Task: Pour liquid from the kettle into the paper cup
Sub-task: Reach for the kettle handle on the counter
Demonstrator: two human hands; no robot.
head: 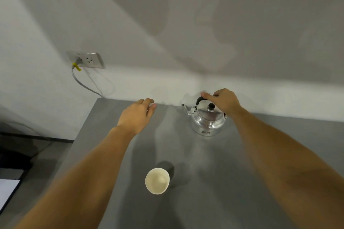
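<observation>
The right hand [224, 100] rests on top of the black handle [200, 100] of a shiny metal kettle [207, 120], its fingers [207, 96] curled over the handle with the index finger stretched along it toward the spout side. The grip looks closed around the handle, though the underside of the fingers is hidden. The kettle stands upright on the grey surface [242, 173], directly beneath those fingers, with its lid and black knob [211, 107] in place and its spout [185, 108] pointing away from the right hand toward the left hand.

The left hand [135, 115] hangs over the surface with nothing in it, palm down, its fingers [149, 102] loosely spread and slightly bent. It is apart from the kettle, which lies off to the thumb side of it.

The white paper cup [157, 180] stands upright on the surface, mouth open upward, well back from both sets of fingers toward the person, roughly between the two forearms and closer to the left one.

Beyond the left fingers, on the white wall, a socket plate [87, 60] holds a plug with a yellow tag [76, 67], and a grey cable [83, 84] drops from it behind the surface edge.
</observation>
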